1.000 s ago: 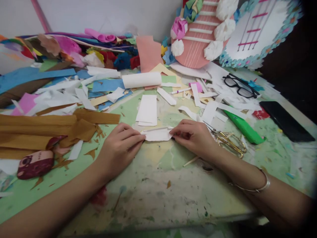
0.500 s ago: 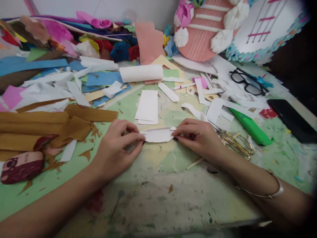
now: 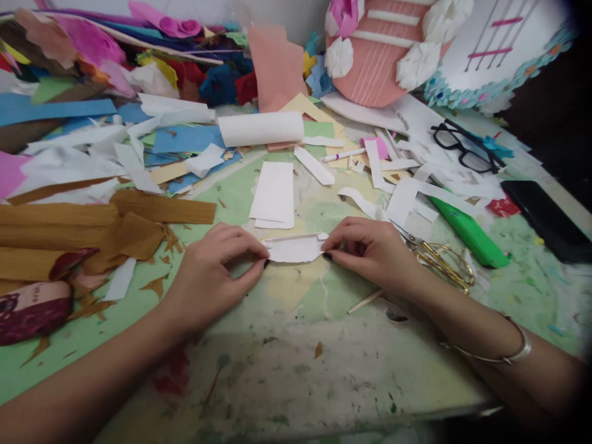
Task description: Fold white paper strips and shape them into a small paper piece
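Head view: pinching a small white paper piece (image 3: 296, 250) at the centre of the frame, on or just above the table (image 3: 277, 370), without clearly showing contact. Holding the left end with the left hand (image 3: 215, 268) and the right end with the right hand (image 3: 377, 256), in both cases with fingers narrow on the paper. Showing a slim fold along the upper edge, so probably being part-way through folding. Showing no similar fold along the lower edge, so possibly leaving some folding undone. Leaving the flat white sheets (image 3: 272, 192), upper centre, out of both hands, so apparently counting as unworked. Likewise leaving the gold-handled scissors (image 3: 443, 266), right of centre near the right hand, unused. Giving no clear count of finished pieces among the paper scraps (image 3: 76, 148) at the upper left.
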A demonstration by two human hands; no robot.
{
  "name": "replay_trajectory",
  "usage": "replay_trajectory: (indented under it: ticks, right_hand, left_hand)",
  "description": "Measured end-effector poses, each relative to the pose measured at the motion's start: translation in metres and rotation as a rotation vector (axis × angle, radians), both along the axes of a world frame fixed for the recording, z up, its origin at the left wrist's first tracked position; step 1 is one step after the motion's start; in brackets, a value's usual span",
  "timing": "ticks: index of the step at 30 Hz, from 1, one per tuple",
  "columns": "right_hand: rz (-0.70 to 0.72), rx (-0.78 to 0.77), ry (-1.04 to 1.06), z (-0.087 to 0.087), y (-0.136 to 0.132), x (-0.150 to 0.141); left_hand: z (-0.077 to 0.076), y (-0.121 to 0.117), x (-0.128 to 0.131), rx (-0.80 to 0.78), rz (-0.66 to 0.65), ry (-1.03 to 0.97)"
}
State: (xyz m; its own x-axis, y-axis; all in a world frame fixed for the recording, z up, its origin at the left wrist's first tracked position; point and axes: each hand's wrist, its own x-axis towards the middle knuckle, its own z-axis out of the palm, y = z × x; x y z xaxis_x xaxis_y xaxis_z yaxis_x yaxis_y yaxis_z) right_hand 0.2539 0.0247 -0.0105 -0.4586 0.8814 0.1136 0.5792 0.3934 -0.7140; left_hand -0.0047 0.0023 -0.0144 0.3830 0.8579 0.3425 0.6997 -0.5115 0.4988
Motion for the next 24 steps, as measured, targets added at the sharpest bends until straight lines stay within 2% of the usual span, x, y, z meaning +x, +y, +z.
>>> replay_trajectory:
  ticks: [13, 24]
  right_hand:
    - [-0.06, -0.075, 0.024, 0.0005, 0.0008, -0.0033]
    - [-0.096, -0.093, 0.009, 0.0009, 0.0, -0.0066]
  left_hand:
    - [-0.0009, 0.0039, -0.0009, -0.106, -0.005, -0.004]
    - [-0.0007, 0.0055, 0.0022, -0.132, 0.003, 0.007]
